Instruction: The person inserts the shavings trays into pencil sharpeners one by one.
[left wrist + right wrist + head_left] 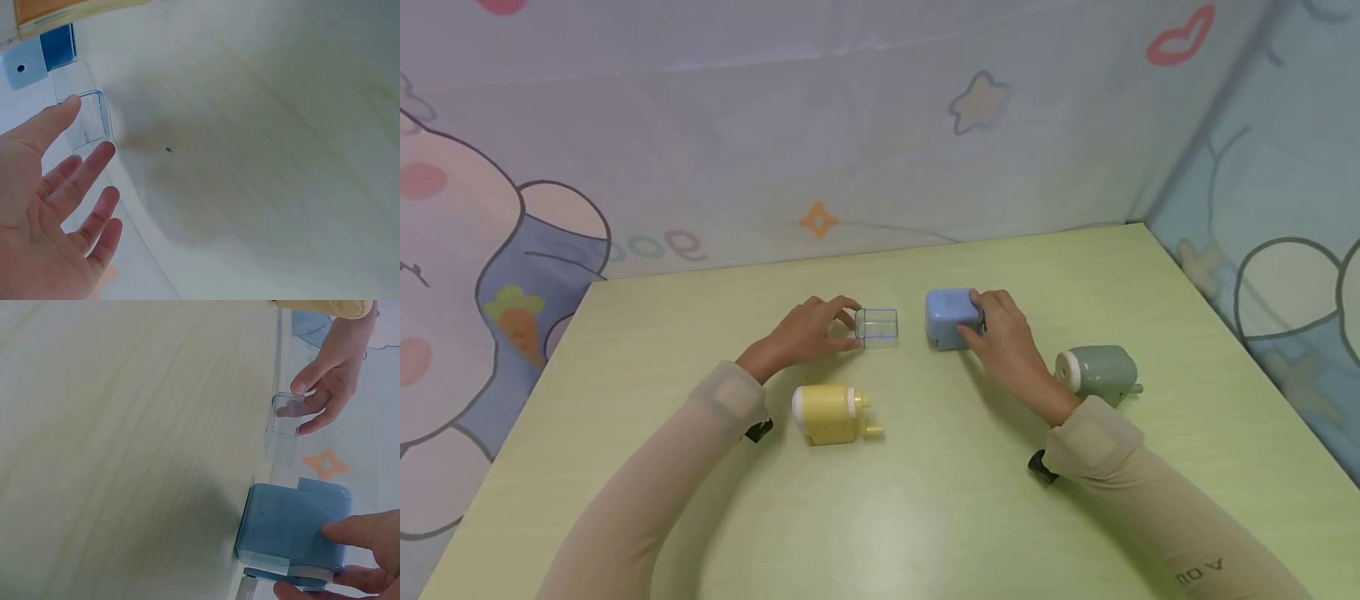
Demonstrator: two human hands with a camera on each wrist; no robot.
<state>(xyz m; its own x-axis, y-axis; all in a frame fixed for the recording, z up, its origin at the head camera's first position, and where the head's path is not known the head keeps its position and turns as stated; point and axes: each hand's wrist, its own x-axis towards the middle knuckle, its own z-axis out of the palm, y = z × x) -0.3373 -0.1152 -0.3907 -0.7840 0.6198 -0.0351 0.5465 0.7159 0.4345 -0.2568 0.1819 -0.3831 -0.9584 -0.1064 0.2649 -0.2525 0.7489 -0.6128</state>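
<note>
My left hand (808,333) holds one end of a small clear plastic drawer (880,323), thumb on one side and index finger on the other. The other fingers spread loosely apart in the left wrist view. To the drawer's right, a gap away, a blue pencil sharpener (951,319) stands on the table. My right hand (1006,342) grips it from its right, thumb on the near face and fingers behind. A crank side shows low on the blue sharpener (294,528) in the right wrist view, partly covered by the fingers.
A yellow crank sharpener (831,414) lies in front of the left hand, its handle pointing right. A grey-green sharpener (1101,371) sits beside the right wrist. The pale table (880,517) ends at a cartoon-printed backdrop (737,150).
</note>
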